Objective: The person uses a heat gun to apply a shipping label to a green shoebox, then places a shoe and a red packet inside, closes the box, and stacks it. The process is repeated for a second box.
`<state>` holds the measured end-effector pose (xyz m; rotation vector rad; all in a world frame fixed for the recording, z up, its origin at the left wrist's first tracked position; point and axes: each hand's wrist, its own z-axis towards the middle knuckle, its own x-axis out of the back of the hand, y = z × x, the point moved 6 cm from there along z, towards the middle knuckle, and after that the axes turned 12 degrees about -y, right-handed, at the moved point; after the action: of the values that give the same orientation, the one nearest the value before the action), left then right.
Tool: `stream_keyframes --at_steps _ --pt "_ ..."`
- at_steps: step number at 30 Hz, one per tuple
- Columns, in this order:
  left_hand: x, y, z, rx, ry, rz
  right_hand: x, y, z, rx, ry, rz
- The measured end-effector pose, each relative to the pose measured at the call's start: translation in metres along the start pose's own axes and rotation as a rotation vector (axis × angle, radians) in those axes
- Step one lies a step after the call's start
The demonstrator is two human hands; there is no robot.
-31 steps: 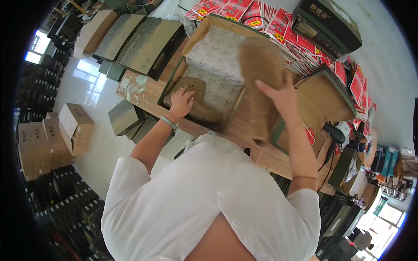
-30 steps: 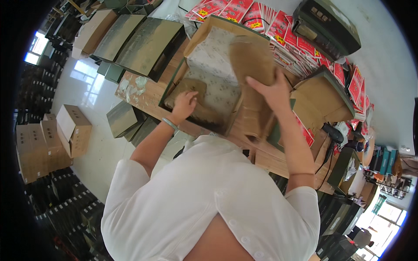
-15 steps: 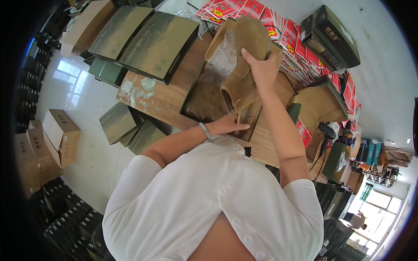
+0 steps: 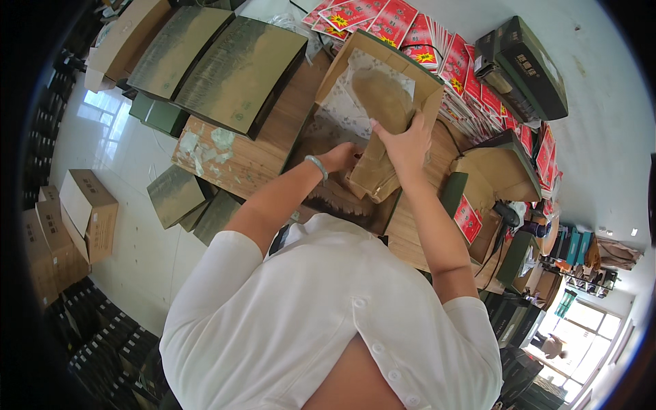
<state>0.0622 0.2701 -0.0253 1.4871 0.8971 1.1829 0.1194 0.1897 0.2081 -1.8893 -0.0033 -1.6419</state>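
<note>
A tan ankle boot (image 4: 383, 96) lies in an open shoe box (image 4: 418, 65) in front of me, its toe toward the far end over patterned tissue paper (image 4: 335, 102). My right hand (image 4: 408, 145) holds the boot from its right side, thumb across the top. Against the boot's left edge, my left hand (image 4: 339, 158) has its fingers curled in; what they pinch is hidden. In the box's near part, a brown piece with a dark furry edge (image 4: 335, 199) shows below my left wrist.
Closed olive boxes (image 4: 246, 75) stand left on the wooden table (image 4: 236, 160), beside torn pale scraps (image 4: 222, 139). Red printed cards (image 4: 458, 61) are stacked behind. Another open box (image 4: 495, 167) sits right, near a dark box (image 4: 523, 68). Cartons (image 4: 89, 212) stand on the floor.
The boot has gone down from above the box into it, onto the tissue paper. My left hand has moved up and its fingers have curled in. My right hand still holds the boot.
</note>
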Motion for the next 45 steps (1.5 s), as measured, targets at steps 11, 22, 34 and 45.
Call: stream_keyframes --at_steps 11,22,34,45 --pt "-0.017 0.014 0.021 0.304 -0.161 -0.635 -0.047 0.016 -0.04 0.319 -0.03 -0.117" --pt "-0.009 0.019 -0.01 0.49 -0.242 -0.719 -0.063 0.016 -0.056 0.363 -0.078 -0.14" --pt "-0.042 -0.002 -0.047 0.554 0.301 -1.548 -0.092 0.022 -0.033 0.142 -0.104 -0.246" --pt "0.086 0.113 -0.043 0.123 0.541 0.38 -0.134 0.033 -0.018 0.108 -0.23 -0.289"
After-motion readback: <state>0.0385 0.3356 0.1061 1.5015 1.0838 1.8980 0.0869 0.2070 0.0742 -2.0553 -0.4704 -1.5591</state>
